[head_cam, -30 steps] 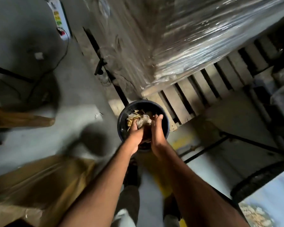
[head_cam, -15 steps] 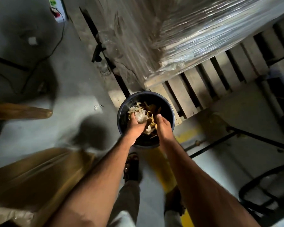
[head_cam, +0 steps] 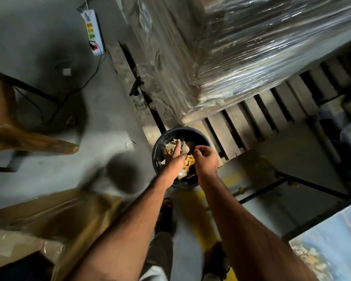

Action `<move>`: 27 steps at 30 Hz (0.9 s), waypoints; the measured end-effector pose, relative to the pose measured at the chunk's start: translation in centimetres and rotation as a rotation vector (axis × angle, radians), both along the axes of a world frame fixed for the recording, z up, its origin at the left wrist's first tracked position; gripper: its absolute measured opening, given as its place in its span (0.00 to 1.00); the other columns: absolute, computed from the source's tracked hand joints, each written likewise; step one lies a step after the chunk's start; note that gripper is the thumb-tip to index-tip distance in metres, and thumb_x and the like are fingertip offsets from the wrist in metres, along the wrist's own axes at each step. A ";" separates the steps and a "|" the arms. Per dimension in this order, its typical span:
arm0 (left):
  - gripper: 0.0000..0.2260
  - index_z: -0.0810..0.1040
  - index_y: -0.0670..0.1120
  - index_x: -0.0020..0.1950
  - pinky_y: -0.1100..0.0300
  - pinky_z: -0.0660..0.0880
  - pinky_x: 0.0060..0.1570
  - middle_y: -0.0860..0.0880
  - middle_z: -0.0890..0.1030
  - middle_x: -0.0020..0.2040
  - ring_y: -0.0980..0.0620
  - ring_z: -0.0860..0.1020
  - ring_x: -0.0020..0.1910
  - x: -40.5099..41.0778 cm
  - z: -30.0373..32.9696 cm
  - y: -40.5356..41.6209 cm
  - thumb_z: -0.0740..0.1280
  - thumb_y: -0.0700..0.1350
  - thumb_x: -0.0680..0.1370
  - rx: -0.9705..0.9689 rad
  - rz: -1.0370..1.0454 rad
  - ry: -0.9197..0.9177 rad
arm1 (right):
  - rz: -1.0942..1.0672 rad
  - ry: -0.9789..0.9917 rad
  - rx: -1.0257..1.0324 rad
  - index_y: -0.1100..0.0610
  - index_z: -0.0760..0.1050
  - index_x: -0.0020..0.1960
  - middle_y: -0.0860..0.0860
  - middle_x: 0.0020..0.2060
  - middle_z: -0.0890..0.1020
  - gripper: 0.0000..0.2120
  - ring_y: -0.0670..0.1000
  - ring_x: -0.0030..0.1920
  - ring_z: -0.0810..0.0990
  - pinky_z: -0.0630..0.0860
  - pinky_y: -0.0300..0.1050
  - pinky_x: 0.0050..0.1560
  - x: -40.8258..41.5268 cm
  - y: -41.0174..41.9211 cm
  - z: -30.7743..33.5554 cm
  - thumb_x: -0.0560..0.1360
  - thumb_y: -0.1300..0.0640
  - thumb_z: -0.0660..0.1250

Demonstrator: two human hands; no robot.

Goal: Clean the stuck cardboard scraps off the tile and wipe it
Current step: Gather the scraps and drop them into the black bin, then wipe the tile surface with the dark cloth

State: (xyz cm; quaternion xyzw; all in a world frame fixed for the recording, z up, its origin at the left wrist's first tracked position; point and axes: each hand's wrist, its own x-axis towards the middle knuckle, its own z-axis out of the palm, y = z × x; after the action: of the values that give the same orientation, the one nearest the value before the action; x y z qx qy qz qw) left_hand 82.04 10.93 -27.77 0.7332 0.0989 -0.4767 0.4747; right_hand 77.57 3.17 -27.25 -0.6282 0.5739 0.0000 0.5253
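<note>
We are standing over the dark round bin (head_cam: pixel 158 145) just above the middle of the frame, shedding cardboard scraps (head_cam: pixel 188 160) into it, and the step in hand, as we judge it, is simply to get every last bit off our fingers and inside the rim. To do that well we should keep both hands low over the opening, rub fingertips together so damp pieces drop straight down, and check the palms before turning away, since anything carried back would end up on the surface we mean to wipe. The left hand (head_cam: pixel 175 157) reaches deepest, fingers stretched out fairly straight and pointing up-frame over the pale and yellowish heap; whether it presses on the scraps or hovers just above them we cannot tell. The right hand (head_cam: pixel 206 156) sits beside it, slightly right of centre, fingers curled inward with thumb near fingertips as if pinching or flicking a small bit, though no piece is clear in it. Both forearms run down to the bottom edge. The tile (head_cam: pixel 330 246) shows at the lower right corner, bluish, well apart from the bin.
</note>
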 end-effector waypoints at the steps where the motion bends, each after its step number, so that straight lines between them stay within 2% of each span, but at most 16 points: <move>1: 0.26 0.47 0.61 0.79 0.50 0.46 0.75 0.46 0.38 0.80 0.48 0.42 0.79 -0.2 0.4 0.0 0.55 0.52 0.84 0.059 -0.050 -0.022 | 0.006 -0.006 0.011 0.55 0.81 0.54 0.50 0.47 0.85 0.07 0.51 0.48 0.83 0.80 0.56 0.55 0.0 0.2 0.7 0.77 0.58 0.67; 2: 0.27 0.44 0.59 0.79 0.48 0.45 0.75 0.45 0.38 0.80 0.47 0.41 0.79 -0.4 1.1 -0.1 0.54 0.55 0.84 0.089 -0.085 -0.036 | 0.015 -0.010 0.018 0.56 0.81 0.56 0.51 0.49 0.85 0.09 0.52 0.49 0.83 0.80 0.57 0.56 0.0 0.4 1.4 0.78 0.57 0.66; 4: 0.27 0.43 0.54 0.80 0.51 0.50 0.74 0.45 0.44 0.81 0.47 0.48 0.79 -0.5 3.2 -0.1 0.51 0.56 0.84 0.083 -0.063 -0.047 | 0.035 -0.019 0.012 0.57 0.81 0.57 0.52 0.49 0.84 0.10 0.53 0.49 0.83 0.80 0.57 0.56 -0.3 0.6 3.2 0.78 0.56 0.66; 7: 0.28 0.61 0.45 0.78 0.53 0.64 0.70 0.42 0.65 0.76 0.45 0.68 0.72 -1.3 6.1 0.2 0.55 0.60 0.82 0.033 0.026 -0.021 | 0.074 -0.033 0.008 0.57 0.80 0.58 0.51 0.48 0.84 0.11 0.52 0.49 0.82 0.80 0.56 0.56 -1.1 0.9 6.5 0.79 0.56 0.65; 8: 0.34 0.69 0.45 0.74 0.50 0.68 0.69 0.42 0.72 0.71 0.45 0.73 0.67 -1.7 6.5 0.4 0.57 0.68 0.77 0.008 0.071 0.012 | 0.088 -0.040 0.003 0.57 0.80 0.58 0.51 0.49 0.84 0.11 0.52 0.49 0.82 0.79 0.55 0.57 -1.6 0.9 7.7 0.78 0.55 0.65; 10: 0.46 0.75 0.48 0.68 0.47 0.71 0.67 0.45 0.79 0.65 0.47 0.77 0.63 -3.0 4.6 0.8 0.59 0.80 0.64 -0.042 0.117 0.037 | 0.130 -0.072 -0.005 0.56 0.79 0.58 0.51 0.51 0.84 0.11 0.51 0.52 0.82 0.78 0.54 0.59 -2.8 1.0 10.2 0.78 0.55 0.66; 11: 0.43 0.75 0.48 0.68 0.50 0.71 0.67 0.46 0.78 0.66 0.48 0.76 0.64 -3.6 7.0 1.2 0.58 0.79 0.67 -0.048 0.095 0.076 | 0.169 -0.100 -0.006 0.57 0.79 0.59 0.51 0.52 0.83 0.11 0.51 0.53 0.81 0.78 0.52 0.60 -3.6 1.1 11.7 0.78 0.55 0.66; 12: 0.34 0.74 0.48 0.68 0.57 0.72 0.65 0.47 0.77 0.67 0.49 0.75 0.65 -4.5 11.3 1.6 0.56 0.72 0.75 -0.058 0.102 0.098 | 0.221 -0.136 -0.012 0.57 0.78 0.61 0.51 0.53 0.83 0.12 0.51 0.54 0.81 0.77 0.51 0.60 -4.4 1.2 13.1 0.78 0.55 0.66; 14: 0.19 0.72 0.49 0.65 0.73 0.75 0.45 0.50 0.75 0.61 0.52 0.74 0.60 -6.5 16.8 2.4 0.50 0.57 0.84 -0.099 0.103 0.107 | 0.325 -0.187 -0.020 0.57 0.76 0.63 0.51 0.55 0.83 0.14 0.51 0.55 0.81 0.78 0.50 0.59 -6.4 1.4 16.0 0.78 0.55 0.67; 15: 0.18 0.72 0.48 0.64 0.74 0.74 0.37 0.49 0.76 0.59 0.53 0.75 0.56 -7.7 18.7 2.8 0.50 0.56 0.85 -0.100 0.114 0.094 | 0.365 -0.214 -0.010 0.56 0.75 0.64 0.50 0.55 0.83 0.15 0.50 0.55 0.81 0.78 0.49 0.58 -7.4 1.5 17.6 0.78 0.55 0.67; 17: 0.23 0.75 0.43 0.67 0.68 0.75 0.42 0.46 0.79 0.62 0.51 0.78 0.56 -9.9 21.5 3.9 0.52 0.57 0.84 -0.105 0.165 0.033 | 0.424 -0.292 -0.002 0.55 0.75 0.63 0.50 0.55 0.83 0.14 0.49 0.53 0.82 0.78 0.45 0.53 -9.5 2.0 20.5 0.78 0.55 0.67; 19: 0.24 0.74 0.45 0.69 0.61 0.74 0.51 0.44 0.79 0.64 0.49 0.78 0.61 -12.6 23.8 5.0 0.55 0.60 0.83 -0.100 0.218 -0.063 | 0.470 -0.346 -0.015 0.56 0.75 0.62 0.50 0.53 0.83 0.14 0.48 0.52 0.82 0.76 0.39 0.46 -11.6 2.6 23.2 0.78 0.56 0.67; 21: 0.21 0.76 0.48 0.66 0.61 0.73 0.53 0.48 0.80 0.62 0.52 0.78 0.60 -15.4 26.3 6.3 0.55 0.60 0.82 -0.134 0.214 -0.161 | 0.527 -0.413 -0.016 0.58 0.74 0.62 0.51 0.53 0.83 0.13 0.50 0.51 0.82 0.75 0.36 0.42 -13.6 3.4 25.3 0.78 0.57 0.66; 23: 0.16 0.77 0.51 0.63 0.60 0.74 0.55 0.48 0.80 0.62 0.52 0.78 0.60 -17.8 28.8 7.6 0.55 0.56 0.84 -0.173 0.214 -0.247 | 0.567 -0.470 -0.006 0.58 0.74 0.61 0.53 0.52 0.83 0.11 0.52 0.51 0.83 0.78 0.39 0.45 -15.4 4.4 27.1 0.79 0.59 0.66; 25: 0.16 0.76 0.50 0.66 0.60 0.73 0.60 0.49 0.79 0.63 0.52 0.77 0.62 -20.0 30.8 9.1 0.55 0.54 0.84 -0.231 0.239 -0.301 | 0.587 -0.499 -0.004 0.55 0.74 0.61 0.53 0.53 0.83 0.11 0.52 0.53 0.82 0.79 0.48 0.54 -16.9 5.6 28.4 0.78 0.58 0.67; 27: 0.16 0.74 0.51 0.67 0.62 0.72 0.59 0.53 0.78 0.61 0.55 0.76 0.61 -21.9 32.0 11.2 0.54 0.54 0.84 -0.218 0.235 -0.319 | 0.621 -0.500 -0.029 0.54 0.75 0.61 0.52 0.52 0.83 0.12 0.51 0.53 0.82 0.78 0.49 0.58 -18.1 7.1 29.2 0.78 0.57 0.67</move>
State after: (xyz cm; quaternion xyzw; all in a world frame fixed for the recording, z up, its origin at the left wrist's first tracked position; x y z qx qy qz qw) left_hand 60.16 22.14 4.21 0.7273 0.0552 -0.3039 0.6129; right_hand 59.50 10.24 1.94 -0.7599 0.2111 -0.0019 0.6149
